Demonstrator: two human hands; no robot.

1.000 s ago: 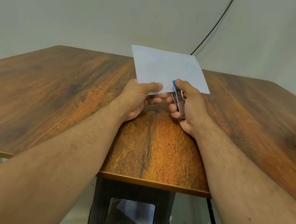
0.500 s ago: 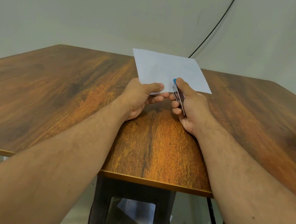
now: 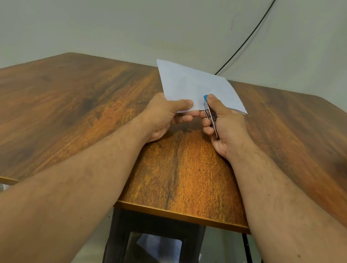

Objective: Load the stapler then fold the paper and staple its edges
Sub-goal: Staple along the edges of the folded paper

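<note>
Both hands meet: left hand (image 3: 163,116) pinches paper (image 3: 197,87), right hand (image 3: 225,128) grips stapler (image 3: 210,116).

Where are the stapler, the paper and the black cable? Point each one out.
stapler (image 3: 212,118): head view, on its metal body between the right hand's fingers.
paper (image 3: 189,83): head view, on the middle of the sheet.
black cable (image 3: 248,37): head view, midway along its run on the wall.
</note>
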